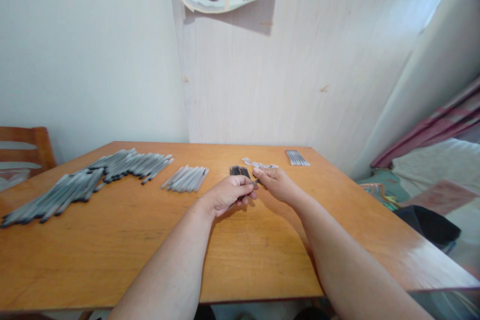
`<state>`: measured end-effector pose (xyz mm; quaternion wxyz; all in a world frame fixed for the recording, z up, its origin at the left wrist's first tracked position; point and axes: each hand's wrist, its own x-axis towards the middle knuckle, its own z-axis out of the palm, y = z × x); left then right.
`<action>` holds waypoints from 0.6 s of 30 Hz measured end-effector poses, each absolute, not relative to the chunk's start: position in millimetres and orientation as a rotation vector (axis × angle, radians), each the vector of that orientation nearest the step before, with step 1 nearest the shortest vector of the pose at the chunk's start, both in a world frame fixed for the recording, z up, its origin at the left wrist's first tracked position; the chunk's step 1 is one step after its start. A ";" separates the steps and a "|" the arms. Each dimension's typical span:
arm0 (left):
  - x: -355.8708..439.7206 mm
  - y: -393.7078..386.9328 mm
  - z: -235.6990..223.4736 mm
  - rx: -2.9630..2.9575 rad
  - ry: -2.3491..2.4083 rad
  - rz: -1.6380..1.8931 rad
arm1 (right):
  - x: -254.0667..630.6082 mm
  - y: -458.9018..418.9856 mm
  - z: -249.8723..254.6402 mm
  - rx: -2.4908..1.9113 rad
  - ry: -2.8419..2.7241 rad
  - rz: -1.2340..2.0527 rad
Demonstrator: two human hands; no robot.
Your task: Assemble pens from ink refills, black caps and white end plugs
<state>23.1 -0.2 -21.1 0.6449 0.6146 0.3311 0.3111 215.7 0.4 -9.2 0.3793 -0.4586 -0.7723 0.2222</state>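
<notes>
My left hand (235, 192) is closed around a slim dark stick that looks like a pen refill (256, 182); its lower end pokes out below the palm. My right hand (273, 182) pinches the other end of it, thumb and finger together, close to the left fingertips. Just behind the hands lies a small row of dark refills (239, 171), partly hidden by the left hand. Several small clear plastic pieces (262, 165) are scattered behind my right hand. Left of the hands rests a group of whitish translucent pen tubes (186, 179).
Large piles of grey pen tubes with black ends (71, 192) spread over the left of the wooden table (150, 260). A neat row of pens (297, 157) lies at the back right. Beyond the right edge stands a black bin-like container (427, 225); a chair (26, 147) is at left.
</notes>
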 end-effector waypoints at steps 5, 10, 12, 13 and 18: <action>20.9 2.3 -20.7 1.350 0.739 0.723 | 218.7 -2.0 -3.4 -1.187 -1.857 0.599; 20.4 0.9 -19.1 1.332 0.733 0.733 | 220.4 -6.0 -0.9 -1.122 -1.835 0.807; 20.6 0.6 -19.3 1.330 0.729 0.729 | 220.1 -6.7 -1.2 -1.085 -1.859 0.830; 20.7 0.8 -19.6 1.334 0.728 0.727 | 219.9 -6.7 -1.6 -1.083 -1.869 0.823; 21.6 2.5 -22.7 1.366 0.750 0.744 | 219.9 -3.7 -4.9 -1.142 -1.923 0.684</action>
